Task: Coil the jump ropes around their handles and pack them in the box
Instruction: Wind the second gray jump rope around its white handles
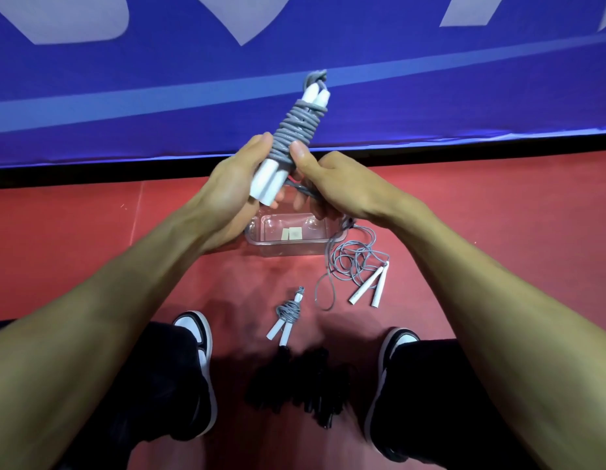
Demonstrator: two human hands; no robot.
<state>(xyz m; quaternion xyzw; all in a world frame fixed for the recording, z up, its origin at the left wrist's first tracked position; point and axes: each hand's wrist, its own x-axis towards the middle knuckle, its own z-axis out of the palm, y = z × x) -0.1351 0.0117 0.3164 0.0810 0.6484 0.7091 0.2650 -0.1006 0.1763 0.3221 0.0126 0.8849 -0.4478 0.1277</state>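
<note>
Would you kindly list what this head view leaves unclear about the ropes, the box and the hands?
- Left hand hides the lower handles of the held jump rope and its own fingertips.
- Right hand and the bundle cover the clear box's far side; the rope's loose end is hidden there.
- Dark pile between the shoes: blurred, unidentifiable.
- Box stickers: too small to read.
</note>
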